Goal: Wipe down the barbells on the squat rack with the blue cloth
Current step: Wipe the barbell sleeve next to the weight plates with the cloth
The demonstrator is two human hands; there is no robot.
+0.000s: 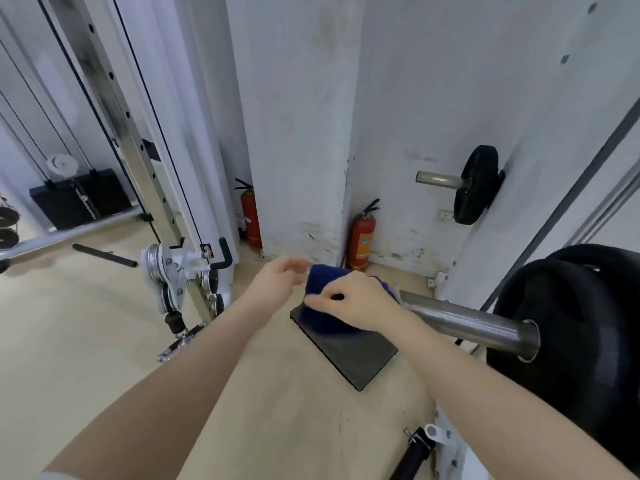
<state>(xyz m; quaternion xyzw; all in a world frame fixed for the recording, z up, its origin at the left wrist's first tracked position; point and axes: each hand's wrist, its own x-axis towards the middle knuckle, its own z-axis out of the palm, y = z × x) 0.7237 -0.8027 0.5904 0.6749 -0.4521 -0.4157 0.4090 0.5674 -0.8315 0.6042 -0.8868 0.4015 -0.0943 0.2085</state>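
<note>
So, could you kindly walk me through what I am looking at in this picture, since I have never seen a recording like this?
There is no machine here: a person wears a camera on the head, looking forward and down, so you see their own two bare arms reaching out. The right hand presses a blue cloth around the end of a steel barbell, which carries a black weight plate. The left hand hovers open beside the cloth, holding nothing. Below them a dark mat lies on the beige floor. Two red fire extinguishers stand against the wall, and a cable machine stands on the left.
</note>
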